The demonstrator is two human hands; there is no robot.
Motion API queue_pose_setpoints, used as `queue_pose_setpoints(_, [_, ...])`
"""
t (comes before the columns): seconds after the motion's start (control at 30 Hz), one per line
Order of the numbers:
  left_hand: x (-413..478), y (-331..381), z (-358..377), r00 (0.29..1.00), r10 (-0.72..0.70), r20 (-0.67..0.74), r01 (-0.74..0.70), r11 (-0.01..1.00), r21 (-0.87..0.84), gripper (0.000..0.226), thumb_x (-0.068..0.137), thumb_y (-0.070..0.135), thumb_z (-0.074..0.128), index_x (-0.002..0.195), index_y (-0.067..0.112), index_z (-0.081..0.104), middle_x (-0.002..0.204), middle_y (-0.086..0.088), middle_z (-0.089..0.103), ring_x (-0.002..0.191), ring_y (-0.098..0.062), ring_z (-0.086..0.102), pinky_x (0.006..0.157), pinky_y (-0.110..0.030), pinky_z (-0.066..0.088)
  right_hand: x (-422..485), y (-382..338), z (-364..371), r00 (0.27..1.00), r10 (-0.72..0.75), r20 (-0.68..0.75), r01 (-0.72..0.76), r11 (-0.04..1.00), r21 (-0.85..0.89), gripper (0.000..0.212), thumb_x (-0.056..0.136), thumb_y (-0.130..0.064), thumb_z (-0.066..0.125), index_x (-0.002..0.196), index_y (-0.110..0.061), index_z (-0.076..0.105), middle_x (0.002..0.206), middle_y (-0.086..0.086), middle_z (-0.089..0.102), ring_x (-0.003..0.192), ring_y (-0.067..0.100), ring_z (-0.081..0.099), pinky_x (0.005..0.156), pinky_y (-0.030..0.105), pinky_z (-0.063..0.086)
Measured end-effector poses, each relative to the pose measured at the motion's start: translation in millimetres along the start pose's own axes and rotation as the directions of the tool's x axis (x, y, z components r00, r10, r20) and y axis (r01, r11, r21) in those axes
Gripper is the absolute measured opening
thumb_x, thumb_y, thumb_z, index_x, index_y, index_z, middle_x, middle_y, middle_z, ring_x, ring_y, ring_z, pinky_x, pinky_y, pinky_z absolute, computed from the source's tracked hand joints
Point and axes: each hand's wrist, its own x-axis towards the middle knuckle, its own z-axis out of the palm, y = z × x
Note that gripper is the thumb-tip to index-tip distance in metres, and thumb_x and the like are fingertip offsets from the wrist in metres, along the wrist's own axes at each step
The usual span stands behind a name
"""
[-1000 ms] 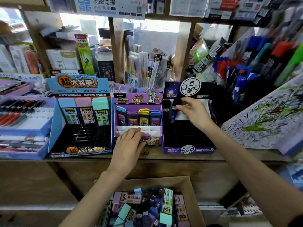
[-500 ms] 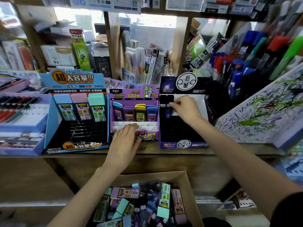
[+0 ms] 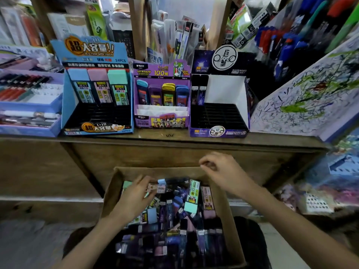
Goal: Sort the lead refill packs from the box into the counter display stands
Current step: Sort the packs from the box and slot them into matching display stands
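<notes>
Inside cardboard box (image 3: 114, 188), jumbled colourful packs (image 3: 192, 195)

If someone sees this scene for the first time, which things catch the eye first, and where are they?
Three bright display stands sit in a row on the wooden counter: a blue stand at left, a purple stand in the middle, a dark stand at right. Below, both hands reach into a cardboard box crammed with mixed lead refill packs.
</notes>
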Motion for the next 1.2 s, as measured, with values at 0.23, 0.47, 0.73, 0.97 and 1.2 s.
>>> queue_pose_setpoints(0.23, [-44,-35,62,0.964,-0.229,0.137,0.227,0.973,0.030,0.046,0.092,0.029,0.058,0.132,0.010,0.045,0.133,-0.012,0.044,0.125,-0.026,0.043,0.101,-0.029,0.033,-55,39,107,0.847,0.379,0.372,-0.376,0.923,-0.084,0.028,0.090,-0.036,0.059,0.106,-0.014,0.062,0.108,0.005,0.065,0.098,0.020,0.061,0.077,0.030,0.046])
queue_pose_setpoints(0.47, [-68,-53,94,0.901,-0.194,0.387,0.166,0.980,0.105,0.069,0.091,0.041,0.056,0.147,0.017,0.024,0.155,-0.010,0.011,0.143,-0.025,0.016,0.115,-0.031,0.021,-84,39,160,0.792,0.371,0.486,-0.446,0.894,0.046,0.048,0.082,-0.044,0.067,0.121,-0.019,0.053,0.123,0.002,0.044,0.115,0.018,0.045,0.092,0.025,0.038])
queue_pose_setpoints(0.73, [-64,-64,96,0.932,-0.242,0.269,0.152,0.937,0.316,0.084,0.073,0.062,0.065,0.138,0.019,0.033,0.135,-0.006,0.038,0.127,-0.025,0.035,0.103,-0.034,0.031,-100,37,182,0.851,0.461,0.249,-0.509,0.841,0.182,0.073,0.076,-0.029,0.077,0.134,-0.009,0.036,0.133,0.011,0.038,0.124,0.026,0.040,0.100,0.031,0.036])
queue_pose_setpoints(0.97, [-62,-75,97,0.919,-0.319,0.234,0.318,0.947,0.041,0.062,0.078,0.045,0.071,0.121,0.006,0.048,0.120,-0.013,0.056,0.109,-0.026,0.053,0.082,-0.027,0.040,-100,38,182,0.828,0.500,0.254,-0.540,0.833,0.121,0.053,0.075,-0.045,0.073,0.104,-0.005,0.057,0.106,0.011,0.052,0.105,0.028,0.052,0.082,0.029,0.043])
queue_pose_setpoints(1.2, [-64,-80,95,0.925,-0.295,0.241,0.312,0.949,-0.037,0.046,0.081,0.041,0.069,0.107,0.007,0.051,0.099,-0.004,0.051,0.101,-0.030,0.054,0.073,-0.029,0.039,-95,17,192,0.798,0.502,0.333,-0.445,0.864,-0.236,0.089,0.073,-0.063,0.064,0.137,-0.014,0.025,0.134,0.013,0.034,0.119,0.033,0.037,0.098,0.039,0.035])
